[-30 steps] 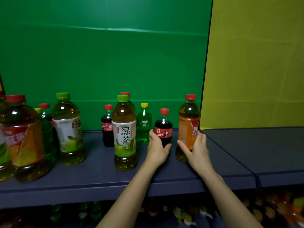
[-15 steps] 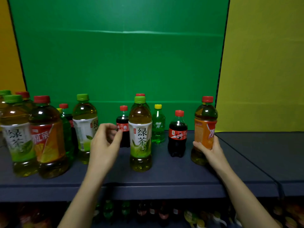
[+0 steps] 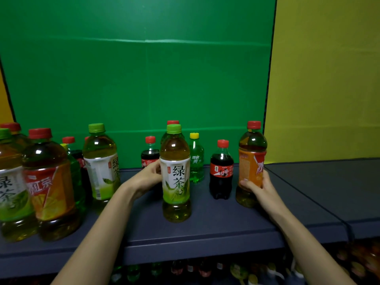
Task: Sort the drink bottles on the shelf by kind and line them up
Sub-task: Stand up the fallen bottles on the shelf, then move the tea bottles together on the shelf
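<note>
1. A dark blue shelf (image 3: 205, 233) carries a mix of drink bottles, not yet grouped by kind. A green backdrop (image 3: 144, 79) hangs behind it.
2. The centre green tea bottle (image 3: 175, 173), with a green cap and a white-and-green label, stands upright near the shelf's front edge. It is the reference point for the places below.
3. The left hand (image 3: 147, 176) reaches in just behind and to the left of it. The fingers are wrapped round the lower body of the rear cola bottle (image 3: 150, 155), a small one with a red cap. The tea bottle partly hides the fingers.
4. Just right of the tea bottle stands the front cola bottle (image 3: 221, 171), upright and untouched.
5. Behind and to the right stands a lime soda bottle (image 3: 196, 161) with a yellow cap.
6. Well to the right, the right hand (image 3: 257, 185) grips the orange-label bottle (image 3: 251, 161) around its lower half, with the fingers curled across the label.
7. Well to the left crowd larger bottles, among them a second green tea bottle (image 3: 100, 161) and a red-label tea bottle (image 3: 49, 186).
</note>
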`<state>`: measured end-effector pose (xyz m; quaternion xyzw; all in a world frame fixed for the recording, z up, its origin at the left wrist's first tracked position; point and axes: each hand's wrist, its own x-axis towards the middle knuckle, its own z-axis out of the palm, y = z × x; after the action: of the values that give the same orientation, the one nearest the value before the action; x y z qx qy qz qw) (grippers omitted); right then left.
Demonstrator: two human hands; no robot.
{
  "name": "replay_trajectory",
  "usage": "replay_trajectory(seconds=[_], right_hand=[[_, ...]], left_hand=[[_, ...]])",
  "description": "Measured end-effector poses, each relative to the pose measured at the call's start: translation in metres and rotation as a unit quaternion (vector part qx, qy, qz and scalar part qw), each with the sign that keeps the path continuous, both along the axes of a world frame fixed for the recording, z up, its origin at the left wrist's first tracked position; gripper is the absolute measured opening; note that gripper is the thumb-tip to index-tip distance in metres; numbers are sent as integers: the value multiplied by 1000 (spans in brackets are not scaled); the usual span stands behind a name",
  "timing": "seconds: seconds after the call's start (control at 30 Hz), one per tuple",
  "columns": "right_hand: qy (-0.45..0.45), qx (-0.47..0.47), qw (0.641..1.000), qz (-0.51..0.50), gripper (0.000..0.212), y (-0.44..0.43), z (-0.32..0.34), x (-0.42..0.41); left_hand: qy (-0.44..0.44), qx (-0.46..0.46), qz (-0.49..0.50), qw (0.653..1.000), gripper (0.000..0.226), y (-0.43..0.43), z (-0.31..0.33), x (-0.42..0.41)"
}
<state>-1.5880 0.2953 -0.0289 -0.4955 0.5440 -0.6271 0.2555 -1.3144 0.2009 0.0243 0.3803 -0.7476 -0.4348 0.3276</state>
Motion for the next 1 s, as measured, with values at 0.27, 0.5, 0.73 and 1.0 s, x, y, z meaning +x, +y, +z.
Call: replay_trajectory(seconds=[0.27,0.5,0.73,1.0], right_hand=[[27,-14,999,-13,44,4,0,2],[77,-29,996,-39,51,10,0,6],[103,-69,992,-39,48,34,5,17],[91,-103,989,47,58,82,25,87]], left_hand=[[88,-89,148,981,36,8,-22,3],[116,-187,257,941,50,33,-36,10],[130,-268,337,893,51,60,-29,25],[130,-282,333,890,61,130,-19,73]])
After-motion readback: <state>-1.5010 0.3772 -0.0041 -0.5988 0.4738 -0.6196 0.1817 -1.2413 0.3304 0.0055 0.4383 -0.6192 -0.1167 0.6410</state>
